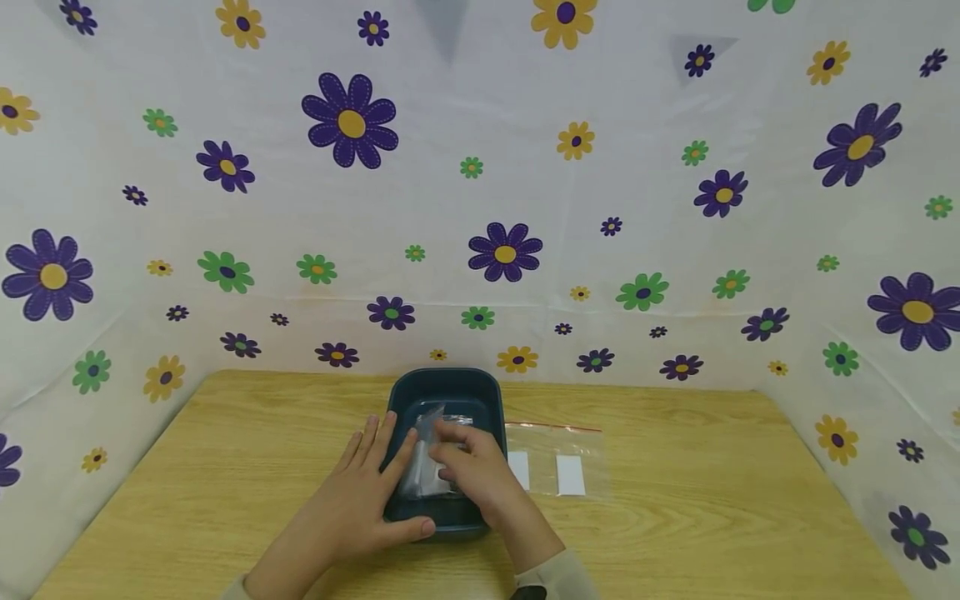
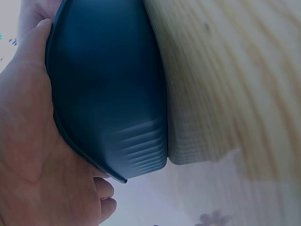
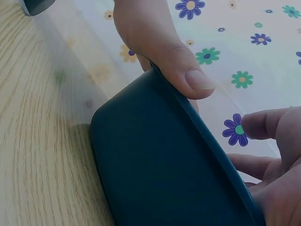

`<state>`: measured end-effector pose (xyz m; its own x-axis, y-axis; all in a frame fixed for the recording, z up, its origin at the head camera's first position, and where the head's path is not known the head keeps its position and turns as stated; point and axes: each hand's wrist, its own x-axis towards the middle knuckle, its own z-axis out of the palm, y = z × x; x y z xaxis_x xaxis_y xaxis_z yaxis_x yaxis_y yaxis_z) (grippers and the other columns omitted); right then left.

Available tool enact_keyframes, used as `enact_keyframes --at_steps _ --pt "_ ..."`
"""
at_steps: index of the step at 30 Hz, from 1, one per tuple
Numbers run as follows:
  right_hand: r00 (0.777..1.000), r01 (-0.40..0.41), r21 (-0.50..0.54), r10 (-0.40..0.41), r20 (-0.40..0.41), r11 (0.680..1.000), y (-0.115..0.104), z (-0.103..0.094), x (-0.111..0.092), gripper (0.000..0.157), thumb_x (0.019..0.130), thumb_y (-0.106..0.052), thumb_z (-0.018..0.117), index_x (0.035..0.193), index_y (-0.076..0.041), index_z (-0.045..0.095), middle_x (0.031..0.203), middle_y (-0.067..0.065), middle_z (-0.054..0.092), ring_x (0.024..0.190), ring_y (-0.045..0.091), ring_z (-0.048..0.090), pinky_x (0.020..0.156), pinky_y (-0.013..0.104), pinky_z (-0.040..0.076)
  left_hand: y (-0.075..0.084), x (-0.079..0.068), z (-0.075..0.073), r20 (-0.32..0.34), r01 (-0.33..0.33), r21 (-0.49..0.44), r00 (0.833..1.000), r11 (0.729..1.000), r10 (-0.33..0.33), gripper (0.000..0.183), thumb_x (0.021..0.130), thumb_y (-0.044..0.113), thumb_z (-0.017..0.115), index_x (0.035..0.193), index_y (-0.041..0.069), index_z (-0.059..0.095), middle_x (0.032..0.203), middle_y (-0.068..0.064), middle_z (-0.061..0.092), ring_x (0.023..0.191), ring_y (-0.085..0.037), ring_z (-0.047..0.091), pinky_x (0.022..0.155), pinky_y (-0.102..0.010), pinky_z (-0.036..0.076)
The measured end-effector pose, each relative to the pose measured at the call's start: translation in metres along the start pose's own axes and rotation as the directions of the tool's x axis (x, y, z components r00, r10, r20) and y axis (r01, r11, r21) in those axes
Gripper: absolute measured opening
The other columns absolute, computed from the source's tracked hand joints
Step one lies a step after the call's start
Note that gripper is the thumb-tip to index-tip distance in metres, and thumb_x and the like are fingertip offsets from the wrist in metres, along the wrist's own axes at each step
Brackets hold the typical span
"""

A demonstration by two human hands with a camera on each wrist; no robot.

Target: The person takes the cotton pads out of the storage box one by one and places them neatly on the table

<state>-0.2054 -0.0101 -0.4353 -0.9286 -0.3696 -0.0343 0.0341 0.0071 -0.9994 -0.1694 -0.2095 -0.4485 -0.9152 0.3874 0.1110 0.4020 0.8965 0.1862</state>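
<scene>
A dark blue plastic bin [image 1: 446, 385] stands on the table, with clear plastic bags [image 1: 418, 477] inside it. My left hand [image 1: 352, 493] rests along the bin's left rim, fingers spread and straight, thumb reaching over the near edge. Over the right side of the bin, my right hand [image 1: 480, 471] hangs with bent fingers close to the bags. In the right wrist view, the visible fingers [image 3: 263, 123] of that hand stand apart, and nothing shows between them. The bin wall hides the bags from both wrist views.
Just right of the bin, a clear zip bag [image 1: 592, 442] with a red seal line lies flat on the wooden table [image 1: 697, 475]. White rectangles [image 1: 570, 475] show on it. A flower-patterned cloth [image 1: 420, 208] encloses the back and sides.
</scene>
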Motion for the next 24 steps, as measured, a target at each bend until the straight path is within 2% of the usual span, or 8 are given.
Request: enact_keyframes --at_steps 6,12,17,24 --pt "0.997 0.009 0.108 0.000 -0.080 0.994 -0.003 -0.003 0.001 0.045 0.098 -0.016 0.058 0.140 0.001 0.054 0.142 0.019 0.054 0.124 0.029 0.057 0.098 0.043 0.054 -0.001 -0.001 0.000 -0.009 -0.012 0.003 1.000 1.000 0.012 0.110 0.080 0.082 0.053 0.158 0.008 0.027 0.166 -0.021 0.008 0.153 -0.040 0.003 0.121 -0.058 0.014" --pt "0.994 -0.001 0.207 0.025 -0.110 0.978 -0.009 -0.009 0.000 0.044 0.099 -0.018 0.057 0.139 0.000 0.056 0.143 0.017 0.054 0.127 0.029 0.056 0.100 0.043 0.052 -0.002 0.001 0.001 -0.005 -0.020 0.001 1.000 1.000 0.020 0.113 0.080 0.084 0.051 0.158 0.006 0.026 0.166 -0.021 0.006 0.154 -0.038 0.002 0.121 -0.057 0.015" --pt "0.992 0.004 0.249 0.029 -0.127 0.968 -0.012 -0.013 -0.001 0.042 0.100 -0.017 0.056 0.138 0.000 0.056 0.141 0.017 0.055 0.124 0.030 0.057 0.096 0.042 0.054 -0.002 0.002 0.002 0.011 -0.013 0.004 1.000 1.000 0.013 0.116 0.079 0.086 0.048 0.158 0.003 0.025 0.166 -0.022 0.006 0.154 -0.039 0.003 0.121 -0.056 0.015" --pt "0.986 0.011 0.255 0.032 -0.162 0.967 -0.013 -0.018 -0.001 0.043 0.099 -0.013 0.059 0.140 -0.002 0.055 0.133 0.016 0.060 0.112 0.020 0.063 0.091 0.040 0.057 -0.002 0.001 0.000 0.020 -0.009 -0.014 1.000 1.000 0.009 0.117 0.079 0.086 0.048 0.157 0.002 0.024 0.166 -0.022 0.005 0.154 -0.039 0.001 0.121 -0.057 0.015"
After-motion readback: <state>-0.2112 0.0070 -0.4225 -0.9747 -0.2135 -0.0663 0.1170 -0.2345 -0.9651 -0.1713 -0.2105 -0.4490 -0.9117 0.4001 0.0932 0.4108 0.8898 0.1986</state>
